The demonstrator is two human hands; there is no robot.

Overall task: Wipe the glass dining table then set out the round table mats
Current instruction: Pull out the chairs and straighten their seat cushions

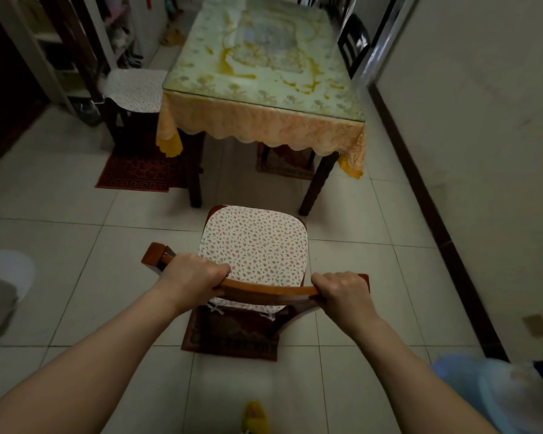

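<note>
Item: dining room, seen from above and behind a wooden chair [254, 255]. Both hands grip the chair's curved top rail: left hand [195, 274] closed round the rail near its left end, right hand [339, 291] closed round it near the right end, fingers wrapped over the front edge, thumbs hidden. Chair stands on a small dark red mat [232, 339] on pale tiled floor, well apart from the table, its seat covered by a flowered cushion [254, 245]. Glass dining table [264, 67] lies ahead: a glass sheet over a green and yellow patterned cloth whose orange fringe [257, 126] hangs down the near side. The tabletop carries nothing that can be made out; whether it is wet, dusty or already wiped cannot be told from this angle. No wiping cloth and no round table mats in view. A second cushioned chair [135, 92] stands at the table's left side, a dark chair back [353, 42] at its right. Step in hand, by judgement: clearing or placing the chair to gain room at the table's near end, a preliminary to wiping. Next move likely calls for letting go of the rail, fetching a cloth, and reaching the glass from the near edge.
</note>
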